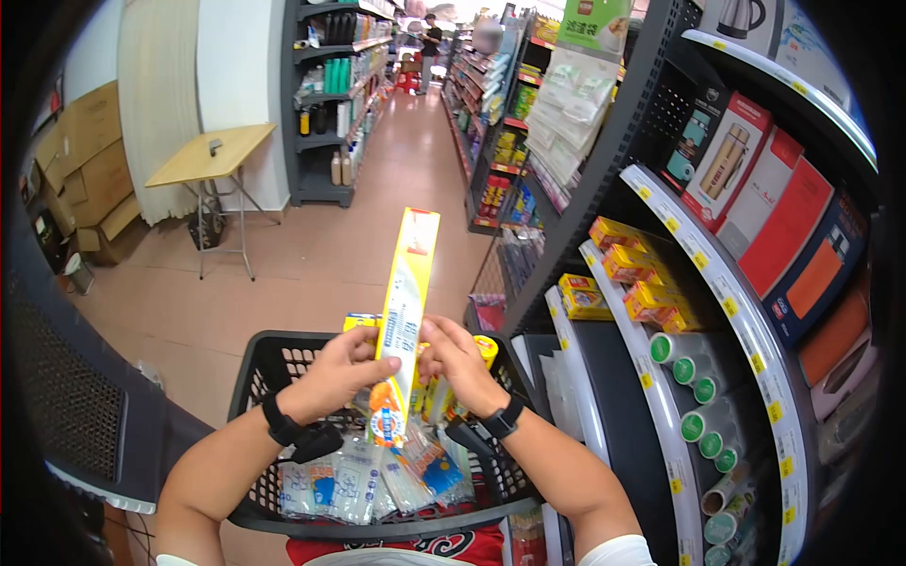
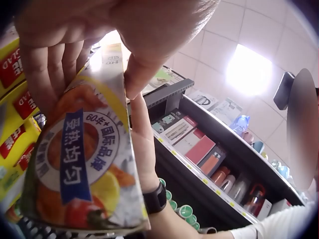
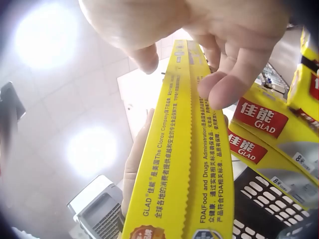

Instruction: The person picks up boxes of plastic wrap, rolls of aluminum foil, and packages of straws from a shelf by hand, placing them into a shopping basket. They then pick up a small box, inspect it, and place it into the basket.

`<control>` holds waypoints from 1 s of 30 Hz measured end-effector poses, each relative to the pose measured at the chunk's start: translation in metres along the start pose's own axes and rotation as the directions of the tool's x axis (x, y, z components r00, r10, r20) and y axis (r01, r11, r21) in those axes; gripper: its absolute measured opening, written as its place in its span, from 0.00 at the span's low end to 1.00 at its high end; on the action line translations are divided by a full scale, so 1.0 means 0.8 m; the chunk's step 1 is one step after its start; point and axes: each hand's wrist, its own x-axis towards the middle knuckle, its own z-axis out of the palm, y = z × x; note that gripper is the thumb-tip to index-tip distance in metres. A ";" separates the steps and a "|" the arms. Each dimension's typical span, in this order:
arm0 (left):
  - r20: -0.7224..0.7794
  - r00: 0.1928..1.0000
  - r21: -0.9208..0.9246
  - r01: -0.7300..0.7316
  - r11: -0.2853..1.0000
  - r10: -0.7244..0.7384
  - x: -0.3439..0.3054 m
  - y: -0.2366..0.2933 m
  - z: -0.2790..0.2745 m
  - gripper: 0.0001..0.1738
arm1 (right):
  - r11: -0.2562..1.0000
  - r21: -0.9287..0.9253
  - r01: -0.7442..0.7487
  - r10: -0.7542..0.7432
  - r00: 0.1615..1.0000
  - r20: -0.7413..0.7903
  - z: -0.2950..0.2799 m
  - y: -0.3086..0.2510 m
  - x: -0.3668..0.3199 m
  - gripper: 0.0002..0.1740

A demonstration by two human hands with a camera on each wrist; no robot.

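A long, narrow yellow-and-white Glad box [image 1: 404,321] stands tilted above the shopping basket, its food-picture end nearest the person. My left hand [image 1: 342,370] grips its left side, thumb across the white printed face. At the other side is my right hand [image 1: 460,363], fingers loosely bent with the tips at the box's edge. In the right wrist view, a gap shows between that hand's thumb [image 3: 145,59] and the yellow face. More yellow Glad boxes [image 3: 261,117] and clear plastic packs [image 1: 344,486] lie in the black basket [image 1: 247,396].
Curved shelves [image 1: 727,302] at right hold boxed bottles, small yellow boxes and green-lidded containers [image 1: 694,426]. A folding table [image 1: 212,156] and cardboard cartons [image 1: 94,160] stand at left. Ahead, an aisle floor [image 1: 396,151] runs between shelves, with a person [image 1: 430,47] far off.
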 end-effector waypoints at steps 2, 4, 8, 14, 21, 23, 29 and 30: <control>0.010 1.000 -0.020 0.001 1.000 -0.001 0.003 -0.004 -0.002 0.36 | 0.997 0.047 0.060 -0.059 0.998 -0.033 0.002 0.003 0.003 0.34; 0.038 0.999 -0.017 0.001 1.000 0.000 0.004 -0.008 -0.003 0.36 | 0.993 0.061 0.103 -0.102 0.995 -0.023 0.002 -0.005 0.002 0.31; 0.082 0.997 0.059 -0.004 0.998 -0.001 0.005 -0.008 -0.006 0.37 | 0.991 0.001 0.136 -0.136 0.991 0.011 0.004 -0.005 -0.001 0.28; 0.007 0.984 0.105 -0.175 0.979 0.176 -0.001 0.005 -0.002 0.35 | 0.981 -0.052 0.186 -0.176 0.973 0.149 0.008 0.009 -0.006 0.27; -0.056 0.971 -0.026 -0.236 0.971 0.234 0.002 -0.001 0.004 0.30 | 0.977 -0.059 0.204 -0.200 0.977 0.070 -0.003 0.000 0.002 0.24; -0.096 0.977 -0.021 -0.194 0.981 0.191 -0.006 0.014 0.012 0.29 | 0.963 -0.057 0.263 -0.268 0.947 -0.178 -0.022 -0.012 0.021 0.24; -0.143 0.972 0.042 -0.181 0.982 0.186 -0.012 0.018 0.010 0.28 | 0.886 0.462 0.049 0.296 0.706 -0.643 -0.197 0.006 0.087 0.34; -0.144 0.971 0.040 -0.186 0.982 0.190 -0.012 0.017 0.008 0.28 | 0.885 0.460 0.067 0.330 0.606 -0.724 -0.242 0.027 0.099 0.27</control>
